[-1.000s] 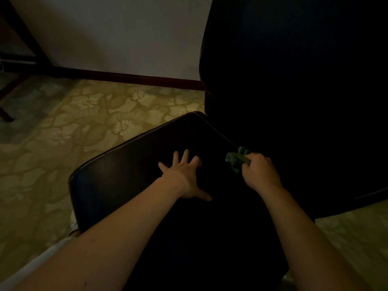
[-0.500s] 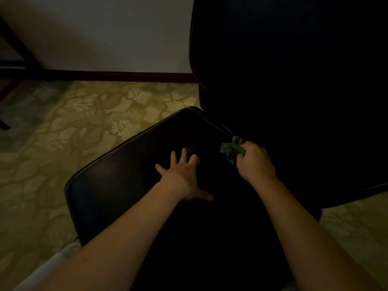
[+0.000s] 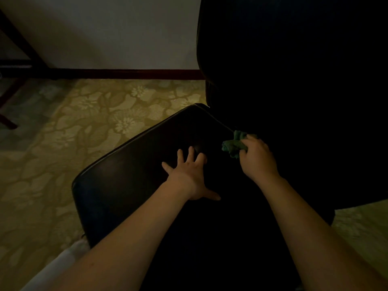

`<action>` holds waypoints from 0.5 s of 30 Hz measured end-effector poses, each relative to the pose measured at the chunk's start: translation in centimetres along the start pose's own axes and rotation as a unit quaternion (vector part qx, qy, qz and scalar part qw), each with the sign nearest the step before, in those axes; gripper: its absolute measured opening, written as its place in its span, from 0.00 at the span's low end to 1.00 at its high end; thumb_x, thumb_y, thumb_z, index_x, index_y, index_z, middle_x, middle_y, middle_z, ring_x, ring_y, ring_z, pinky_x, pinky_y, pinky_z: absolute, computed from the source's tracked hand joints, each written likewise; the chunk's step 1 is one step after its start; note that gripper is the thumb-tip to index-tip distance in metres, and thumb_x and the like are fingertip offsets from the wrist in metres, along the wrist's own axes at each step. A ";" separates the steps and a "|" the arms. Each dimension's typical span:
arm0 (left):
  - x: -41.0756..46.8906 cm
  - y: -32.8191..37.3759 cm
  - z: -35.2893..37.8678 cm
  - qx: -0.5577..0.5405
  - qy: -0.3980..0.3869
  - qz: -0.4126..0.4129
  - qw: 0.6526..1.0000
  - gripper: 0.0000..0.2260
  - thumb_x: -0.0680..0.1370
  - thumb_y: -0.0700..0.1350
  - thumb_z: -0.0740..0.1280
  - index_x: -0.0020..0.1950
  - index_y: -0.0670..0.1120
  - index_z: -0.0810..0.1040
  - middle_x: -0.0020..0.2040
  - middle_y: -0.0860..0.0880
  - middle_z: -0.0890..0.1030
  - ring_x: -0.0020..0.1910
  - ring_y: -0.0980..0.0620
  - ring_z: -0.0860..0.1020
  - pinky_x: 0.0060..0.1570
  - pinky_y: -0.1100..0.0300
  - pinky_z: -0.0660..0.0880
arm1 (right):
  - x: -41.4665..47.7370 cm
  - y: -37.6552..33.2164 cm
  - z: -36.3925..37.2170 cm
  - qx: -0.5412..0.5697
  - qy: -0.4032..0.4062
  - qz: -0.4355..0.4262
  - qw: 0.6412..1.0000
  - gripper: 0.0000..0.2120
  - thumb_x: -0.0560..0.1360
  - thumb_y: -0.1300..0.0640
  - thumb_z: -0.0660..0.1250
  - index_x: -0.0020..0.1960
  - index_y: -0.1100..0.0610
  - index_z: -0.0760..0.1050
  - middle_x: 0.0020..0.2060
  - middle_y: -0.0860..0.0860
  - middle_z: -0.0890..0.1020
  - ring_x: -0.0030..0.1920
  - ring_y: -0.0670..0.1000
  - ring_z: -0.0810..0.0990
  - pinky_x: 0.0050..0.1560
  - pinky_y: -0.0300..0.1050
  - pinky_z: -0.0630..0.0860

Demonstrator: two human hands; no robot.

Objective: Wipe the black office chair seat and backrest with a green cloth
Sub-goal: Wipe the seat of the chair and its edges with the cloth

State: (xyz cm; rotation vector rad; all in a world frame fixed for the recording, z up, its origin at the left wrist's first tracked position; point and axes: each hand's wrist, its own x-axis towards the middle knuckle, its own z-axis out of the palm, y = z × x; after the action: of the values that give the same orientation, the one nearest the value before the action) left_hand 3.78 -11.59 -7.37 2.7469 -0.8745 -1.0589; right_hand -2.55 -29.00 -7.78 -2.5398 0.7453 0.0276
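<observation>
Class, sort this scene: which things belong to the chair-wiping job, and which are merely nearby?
Job: green cloth, held bunched in the right hand; left hand, flat on the seat; backrest.
Nearby: floral carpet; baseboard; dark wooden frame at far left.

dim, warm light | backrest (image 3: 294,91) lost in black shadow | wide-angle bending at edges | focus soft

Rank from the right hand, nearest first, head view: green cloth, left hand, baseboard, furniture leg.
1. green cloth, gripped in the right hand.
2. left hand, flat on the seat.
3. baseboard, along the wall.
4. furniture leg, far left.
</observation>
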 end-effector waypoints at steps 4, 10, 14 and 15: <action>0.3 -0.1 0.3 -0.004 0.010 -0.005 1.000 0.52 0.65 0.65 0.77 0.79 0.55 0.50 0.81 0.50 0.38 0.78 0.38 0.35 0.66 0.22 0.44 | -0.1 0.5 -0.7 0.005 -0.010 0.001 1.000 0.18 0.83 0.59 0.57 0.72 0.59 0.70 0.72 0.54 0.69 0.70 0.59 0.67 0.68 0.53 0.66; 0.2 0.0 0.3 -0.004 0.014 -0.001 1.000 0.52 0.64 0.65 0.77 0.79 0.55 0.51 0.81 0.50 0.38 0.78 0.39 0.35 0.67 0.23 0.44 | -1.0 0.8 -1.5 -0.033 -0.023 0.059 0.997 0.15 0.82 0.58 0.60 0.67 0.59 0.73 0.59 0.60 0.78 0.56 0.62 0.77 0.51 0.53 0.76; 0.1 0.0 0.3 -0.004 0.013 0.006 1.000 0.51 0.65 0.65 0.77 0.79 0.55 0.51 0.81 0.51 0.37 0.78 0.40 0.35 0.68 0.23 0.43 | -0.8 0.5 -1.3 -0.060 -0.028 0.068 0.995 0.16 0.82 0.59 0.62 0.69 0.61 0.71 0.59 0.61 0.78 0.55 0.63 0.77 0.48 0.52 0.75; 0.1 -0.1 0.3 -0.006 0.012 0.010 1.000 0.51 0.65 0.65 0.77 0.79 0.55 0.51 0.81 0.51 0.37 0.78 0.40 0.35 0.68 0.23 0.43 | -0.6 0.4 -1.1 -0.058 -0.022 0.066 0.996 0.17 0.82 0.59 0.62 0.69 0.61 0.71 0.61 0.61 0.77 0.56 0.63 0.77 0.50 0.53 0.75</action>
State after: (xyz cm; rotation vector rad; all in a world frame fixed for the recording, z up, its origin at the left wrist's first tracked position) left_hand 3.73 -11.50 -7.65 2.7291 -0.8881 -1.0211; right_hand -3.39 -29.47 -6.85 -2.5855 0.9167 0.1765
